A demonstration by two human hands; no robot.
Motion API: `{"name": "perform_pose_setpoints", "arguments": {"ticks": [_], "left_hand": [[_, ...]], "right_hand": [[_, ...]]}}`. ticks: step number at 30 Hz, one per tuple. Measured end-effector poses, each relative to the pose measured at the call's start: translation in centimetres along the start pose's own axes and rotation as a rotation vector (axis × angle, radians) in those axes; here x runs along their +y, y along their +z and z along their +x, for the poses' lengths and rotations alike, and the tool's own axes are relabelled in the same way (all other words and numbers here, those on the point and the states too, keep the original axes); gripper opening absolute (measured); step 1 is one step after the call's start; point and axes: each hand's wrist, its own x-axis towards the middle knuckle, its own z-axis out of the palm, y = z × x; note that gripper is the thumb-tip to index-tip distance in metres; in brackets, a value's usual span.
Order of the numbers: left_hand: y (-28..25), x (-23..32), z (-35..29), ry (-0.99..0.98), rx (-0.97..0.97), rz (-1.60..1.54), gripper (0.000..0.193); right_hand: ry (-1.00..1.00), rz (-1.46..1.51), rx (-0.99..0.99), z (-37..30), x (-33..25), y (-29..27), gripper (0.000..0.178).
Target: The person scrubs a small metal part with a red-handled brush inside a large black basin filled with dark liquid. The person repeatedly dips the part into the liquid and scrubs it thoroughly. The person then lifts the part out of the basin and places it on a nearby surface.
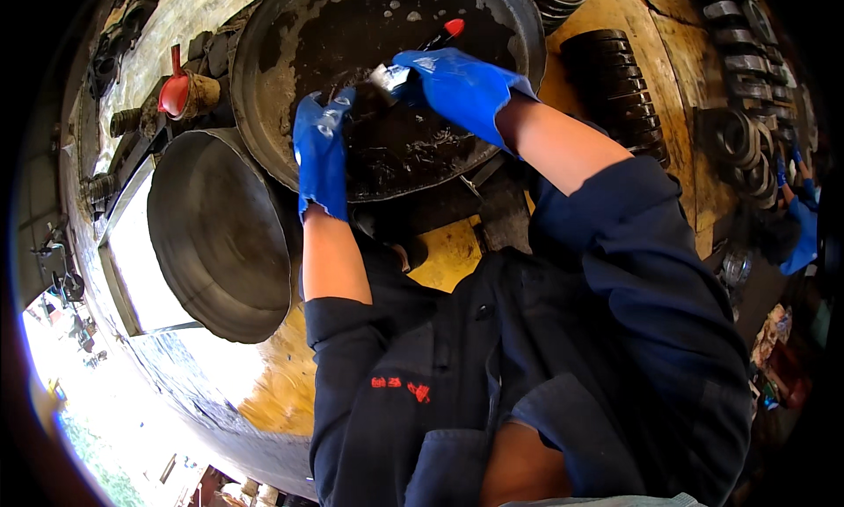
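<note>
Both my hands wear blue rubber gloves and are over a large round, dark metal pan (264,98). My right hand (453,85) is closed round a brush with a dark, red-tipped handle (454,28). The brush's pale head (387,78) points left, toward my other glove. My left hand (322,142) is curled, thumb and fingers drawn together, beside the brush head. A dark, blurred shape lies between the two gloves; I cannot make out what it is. Dark, wet-looking liquid or residue covers the pan's bottom.
A deep round metal tub (220,234) stands left of the pan. Near it is a red scoop-like tool (175,89) in a dirty container. Stacked dark metal rings (615,89) stand to the right, more parts (743,58) beyond. Another person in blue (798,226) is at far right.
</note>
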Motion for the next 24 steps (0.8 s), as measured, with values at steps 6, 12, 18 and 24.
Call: {"name": "perform_pose_setpoints", "arguments": {"ticks": [6,12,18,24], "left_hand": [[2.4,1.2,-0.1,0.067,-0.085,0.403,0.058],[2.0,3.5,-2.4,0.461,-0.271,0.396,0.033],[2.6,-0.9,-2.4,0.635,0.139,0.730,0.038],[2.7,0.0,-1.8,0.640,0.038,0.696,0.056]], "right_hand": [[0.506,0.486,0.241,1.9,0.1,-3.8,0.042],[0.116,0.404,0.203,4.5,5.0,0.8,0.048],[0.309,0.069,-0.132,4.2,4.1,6.2,0.033],[0.278,0.038,-0.006,3.0,5.2,6.0,0.032]]}}
